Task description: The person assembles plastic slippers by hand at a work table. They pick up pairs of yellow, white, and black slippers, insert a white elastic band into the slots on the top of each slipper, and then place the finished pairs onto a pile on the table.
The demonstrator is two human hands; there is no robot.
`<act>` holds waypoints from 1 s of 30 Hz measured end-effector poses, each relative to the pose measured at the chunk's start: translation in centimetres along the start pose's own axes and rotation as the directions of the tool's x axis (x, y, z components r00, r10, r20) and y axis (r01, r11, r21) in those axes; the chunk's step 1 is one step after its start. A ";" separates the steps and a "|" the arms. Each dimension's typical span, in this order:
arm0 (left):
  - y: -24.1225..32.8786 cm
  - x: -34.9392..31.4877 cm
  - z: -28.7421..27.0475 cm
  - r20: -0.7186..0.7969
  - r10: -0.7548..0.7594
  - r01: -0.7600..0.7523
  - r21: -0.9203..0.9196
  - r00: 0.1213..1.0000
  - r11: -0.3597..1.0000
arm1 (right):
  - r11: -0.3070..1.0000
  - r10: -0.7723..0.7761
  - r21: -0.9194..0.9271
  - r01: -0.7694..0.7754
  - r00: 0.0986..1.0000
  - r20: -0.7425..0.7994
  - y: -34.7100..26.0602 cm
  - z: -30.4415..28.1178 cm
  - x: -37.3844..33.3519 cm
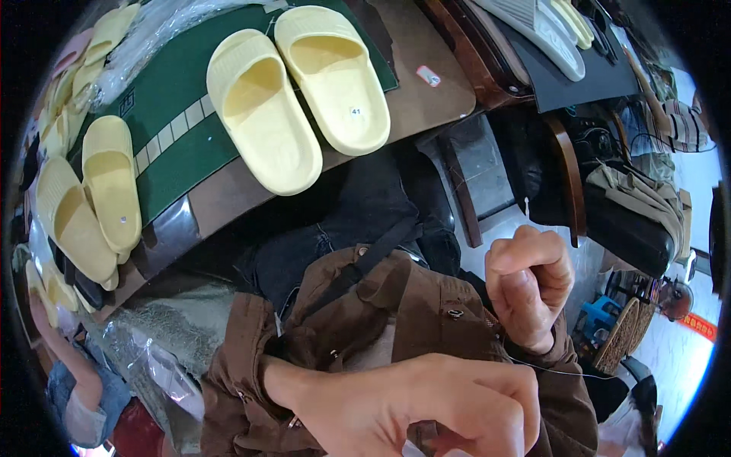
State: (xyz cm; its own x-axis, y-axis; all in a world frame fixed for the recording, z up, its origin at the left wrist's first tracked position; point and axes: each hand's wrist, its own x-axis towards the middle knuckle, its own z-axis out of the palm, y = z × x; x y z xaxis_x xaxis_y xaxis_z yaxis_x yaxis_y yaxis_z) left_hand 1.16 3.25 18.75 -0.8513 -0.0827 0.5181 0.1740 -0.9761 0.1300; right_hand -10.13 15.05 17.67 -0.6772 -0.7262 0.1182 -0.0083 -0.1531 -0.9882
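I see right hand (529, 289) curled, thumb against fingers; left hand (419, 400) curled lower. Can't tell if either grips anything. Yellow slippers (274, 118) lie on green mat (173, 181).

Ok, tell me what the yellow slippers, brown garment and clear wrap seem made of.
Yellow slippers: matte moulded foam or rubber, perhaps; thick, rounded edges.
Brown garment: likely woven cloth, matte; stitched seams, soft folds.
Clear wrap: probably glossy plastic film; crinkled, with bright highlights.

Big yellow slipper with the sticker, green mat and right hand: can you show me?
Yellow slipper (344, 90): head view, on its insole.
Green mat (183, 165): head view, on a bare part.
Right hand (533, 288): head view, middle of the curled hand.
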 end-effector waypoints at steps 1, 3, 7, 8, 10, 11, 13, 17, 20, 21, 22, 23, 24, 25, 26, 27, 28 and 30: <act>0.2 0.0 -0.1 0.026 -0.012 0.012 -0.025 1.000 1.000 | 1.000 0.013 -0.001 -0.013 0.999 0.033 0.0 -0.2 0.0; 0.2 0.3 -0.5 0.088 0.015 -0.013 -0.031 0.996 0.999 | 1.000 0.010 -0.020 -0.010 1.000 0.030 -0.1 -0.2 0.0; 0.4 0.5 -0.1 0.104 0.048 -0.041 -0.071 0.993 0.997 | 1.000 -0.004 -0.030 0.005 1.000 0.017 -0.3 0.1 -0.1; 0.2 0.4 0.1 0.102 0.069 -0.060 -0.087 0.992 0.994 | 1.000 -0.008 -0.028 0.009 1.000 0.017 -0.2 0.2 -0.2; 0.2 0.7 0.0 0.109 0.125 -0.108 -0.151 0.986 0.983 | 0.999 -0.006 -0.039 0.007 1.000 0.007 -0.1 0.4 0.1; -0.1 0.8 -0.2 0.118 0.159 -0.135 -0.189 0.980 0.973 | 0.999 -0.001 -0.039 0.001 1.000 0.004 -0.1 0.6 0.3; 0.5 0.7 0.4 -0.017 0.013 -0.016 -0.233 1.000 0.972 | 0.999 -0.005 -0.038 0.005 1.000 -0.002 0.0 0.5 0.2; 2.0 0.8 1.4 -0.199 -0.279 0.218 -0.282 0.939 0.934 | 0.998 0.025 -0.056 -0.026 1.000 -0.009 -0.3 0.3 -0.2; 0.2 0.2 -0.8 -0.066 -0.080 0.072 -0.119 0.995 0.990 | 0.995 0.051 -0.082 -0.051 0.999 -0.001 -0.6 0.1 -0.1; -0.3 0.3 -1.2 -0.045 -0.052 0.047 -0.105 0.998 0.993 | 0.996 0.050 -0.080 -0.050 0.999 -0.003 -0.8 -0.1 -0.1; -0.9 0.5 -1.4 0.014 -0.029 0.030 -0.130 0.999 0.991 | 0.996 0.049 -0.078 -0.049 0.999 -0.007 -0.9 -0.4 -0.1; -1.4 0.7 -1.5 0.070 -0.005 0.016 -0.157 0.998 0.988 | 0.997 0.020 -0.073 -0.021 1.000 -0.007 -1.0 -0.7 0.0; -2.0 0.9 -1.6 0.125 0.025 -0.002 -0.183 0.992 0.983 | 0.997 0.007 -0.073 -0.008 1.000 -0.021 -1.2 -1.0 -0.1; -2.7 1.0 -1.8 0.223 0.016 0.049 -0.284 0.975 0.958 | 0.997 -0.007 -0.073 0.004 0.999 -0.034 -1.4 -1.2 -0.1; -3.2 1.1 -1.8 0.237 0.056 0.026 -0.328 0.970 0.944 | 0.997 -0.020 -0.073 0.017 0.999 -0.047 -1.6 -1.7 -0.2; -3.6 1.4 -1.8 0.250 0.092 0.008 -0.375 0.964 0.927 | 0.993 -0.063 -0.101 0.060 0.998 -0.021 -1.5 -2.4 -0.1; -3.8 1.8 -1.4 0.181 0.166 -0.091 -0.364 0.969 0.927 | 0.991 -0.069 -0.119 0.064 0.997 -0.035 -1.6 -3.0 -0.3; -4.0 2.2 -0.9 0.076 0.252 -0.224 -0.260 0.965 0.939 | 0.986 -0.081 -0.148 0.071 0.995 -0.062 -1.7 -3.9 -0.9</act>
State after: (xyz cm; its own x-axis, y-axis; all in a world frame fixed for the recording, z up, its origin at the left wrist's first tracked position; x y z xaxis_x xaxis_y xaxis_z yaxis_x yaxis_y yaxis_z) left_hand -1.90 6.76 18.60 -0.7402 -0.3102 0.5966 0.2257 -0.9504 -0.2142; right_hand -12.38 18.59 18.87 -0.7189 -0.6681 0.1918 -0.1654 -0.1036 -0.9808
